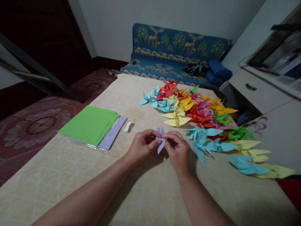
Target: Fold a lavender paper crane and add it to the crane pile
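Observation:
A small, partly folded lilac paper piece [161, 140] is pinched between both hands above the beige table [70, 175]. My left hand [141, 146] grips its left side with thumb and fingers closed. My right hand [177, 146] closes on its right side. Two pointed tips of the paper stick up between the thumbs and one flap hangs down. Just right of my hands lie light-blue folded paper cranes [207, 144].
A spread of coloured paper cranes [195, 110] covers the table's right half. A stack of green and lilac sheets [94, 125] in a clear sleeve lies left, with a white scrap [128, 126] beside it. A blue patterned sofa [174, 53] stands behind, white drawers [261, 91] to the right.

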Demonstrator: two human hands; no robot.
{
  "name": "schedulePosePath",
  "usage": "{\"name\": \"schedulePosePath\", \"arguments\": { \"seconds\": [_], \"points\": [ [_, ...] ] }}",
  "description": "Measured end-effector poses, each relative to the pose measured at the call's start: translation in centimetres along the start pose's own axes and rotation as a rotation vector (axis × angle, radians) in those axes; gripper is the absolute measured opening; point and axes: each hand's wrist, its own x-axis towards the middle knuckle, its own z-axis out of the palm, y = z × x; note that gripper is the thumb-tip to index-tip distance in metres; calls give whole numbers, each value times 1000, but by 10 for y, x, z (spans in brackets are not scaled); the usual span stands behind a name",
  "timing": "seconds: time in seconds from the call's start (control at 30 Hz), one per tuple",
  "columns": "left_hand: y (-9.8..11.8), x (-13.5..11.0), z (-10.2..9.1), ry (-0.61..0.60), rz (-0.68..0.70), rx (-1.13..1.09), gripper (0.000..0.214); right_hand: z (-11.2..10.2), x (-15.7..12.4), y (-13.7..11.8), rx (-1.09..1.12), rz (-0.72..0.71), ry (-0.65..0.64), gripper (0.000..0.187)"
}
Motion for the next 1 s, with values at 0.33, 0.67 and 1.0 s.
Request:
{"name": "schedulePosePath", "arguments": {
  "seconds": [0.33,0.67,1.0],
  "points": [
    [-3,-1,0,-55,12,48,22,-1,0,3,12,-13,-14,20],
    [3,-2,-2,-14,22,94,18,-2,0,0,52,11,-64,23],
    [5,-1,-1,4,25,162,7,-2,-1,0,25,1,-48,19]
  ]
}}
